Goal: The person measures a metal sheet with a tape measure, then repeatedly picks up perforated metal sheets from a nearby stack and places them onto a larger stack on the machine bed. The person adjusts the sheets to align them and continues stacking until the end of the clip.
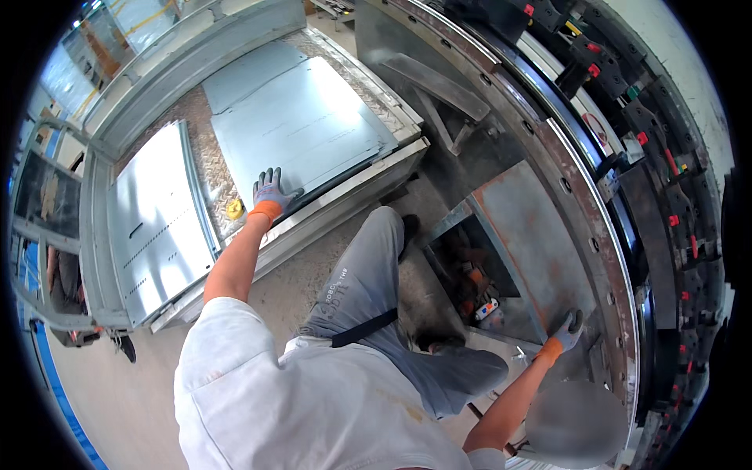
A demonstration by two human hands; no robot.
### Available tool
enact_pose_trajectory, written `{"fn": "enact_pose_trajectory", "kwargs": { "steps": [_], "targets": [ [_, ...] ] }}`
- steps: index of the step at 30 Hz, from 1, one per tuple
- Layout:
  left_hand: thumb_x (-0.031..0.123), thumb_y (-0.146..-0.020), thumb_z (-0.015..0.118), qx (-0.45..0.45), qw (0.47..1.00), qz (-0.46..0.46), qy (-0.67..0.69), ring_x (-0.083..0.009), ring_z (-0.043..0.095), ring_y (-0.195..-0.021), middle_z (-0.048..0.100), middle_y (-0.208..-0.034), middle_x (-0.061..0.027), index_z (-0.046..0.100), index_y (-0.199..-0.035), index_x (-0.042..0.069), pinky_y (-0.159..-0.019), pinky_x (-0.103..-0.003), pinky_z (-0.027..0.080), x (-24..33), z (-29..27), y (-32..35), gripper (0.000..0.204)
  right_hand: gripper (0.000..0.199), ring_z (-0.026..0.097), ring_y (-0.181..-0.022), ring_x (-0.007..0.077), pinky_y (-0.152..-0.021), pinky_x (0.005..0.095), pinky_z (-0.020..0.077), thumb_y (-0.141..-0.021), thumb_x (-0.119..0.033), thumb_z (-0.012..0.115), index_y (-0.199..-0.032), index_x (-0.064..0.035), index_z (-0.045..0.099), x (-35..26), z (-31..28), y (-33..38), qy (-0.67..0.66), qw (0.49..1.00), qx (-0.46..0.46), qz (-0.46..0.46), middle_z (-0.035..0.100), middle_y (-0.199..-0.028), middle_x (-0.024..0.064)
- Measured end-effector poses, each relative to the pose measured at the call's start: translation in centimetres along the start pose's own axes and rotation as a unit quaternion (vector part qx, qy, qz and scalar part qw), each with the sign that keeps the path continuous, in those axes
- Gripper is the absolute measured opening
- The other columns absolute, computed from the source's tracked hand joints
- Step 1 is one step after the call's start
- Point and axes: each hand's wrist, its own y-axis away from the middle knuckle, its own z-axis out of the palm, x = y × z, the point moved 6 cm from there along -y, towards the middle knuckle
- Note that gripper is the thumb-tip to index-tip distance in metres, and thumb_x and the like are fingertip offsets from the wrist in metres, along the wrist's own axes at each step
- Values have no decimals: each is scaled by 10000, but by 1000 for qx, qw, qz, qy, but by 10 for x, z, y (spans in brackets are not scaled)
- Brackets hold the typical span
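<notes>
Well, your left hand lies spread on the metal sheets, gripping nothing (right hand: can't tell its grip); if one slips, its edge could cut you.

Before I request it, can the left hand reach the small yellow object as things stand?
Likely yes: the left hand, open at the plain metal sheets, is close by, and nothing visibly covers the small yellow object.

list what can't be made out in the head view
Head view:
Left hand: palm hidden behind its own back
Metal sheets at that hand: count unclear, edges too fine
Right hand: too small to tell its grip
Open compartment: depths lost in shadow
Round grey shape: blurred beyond recognition
</notes>
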Motion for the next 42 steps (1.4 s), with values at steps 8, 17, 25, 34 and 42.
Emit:
{"fn": "enact_pose_trajectory", "kwargs": {
  "steps": [8,17,25,34,42],
  "targets": [
    [753,-785,655,16,1000,17,-18,-397,128,-1561,168,-1691,-184,265,-1622,177,-1265,-525,83,11,37,-26,1088,362,609,-1226,245,-1047,363,482,-943,-30,650,-1300,31,636,-75,9,107,39,998,-32,-44,655,-1321,140],
    [750,-719,723,-2,998,35,-55,-411,87,-1566,142,-1688,-217,195,-1634,134,-1260,-536,67,34,31,2,1223,378,631,-1195,283,-1017,390,481,-913,-81,656,-1279,12,656,-116,57,168,125,987,-83,-63,678,-1299,149],
    [388,-810,782,-8,992,111,-58,-393,234,-1531,233,-1670,-181,273,-1615,212,-1240,-526,210,34,51,54,969,337,661,-1131,304,-1002,389,496,-916,-147,711,-1233,-34,699,-107,97,205,14,983,-185,-9,695,-1255,143],
    [281,-760,796,3,986,144,-78,-394,304,-1499,296,-1650,-154,338,-1588,241,-1192,-562,300,19,57,59,948,320,668,-1114,302,-996,381,498,-894,-117,729,-1200,-24,714,-138,141,246,-18,963,-259,-78,716,-1192,151],
    [564,-716,825,-25,993,116,15,-354,324,-1488,366,-1613,-154,395,-1560,164,-1191,-535,302,2,21,12,1028,357,652,-1124,200,-1000,313,510,-915,-41,692,-1264,26,663,-106,151,263,-167,918,-343,107,702,-1204,118]
  ]
}}
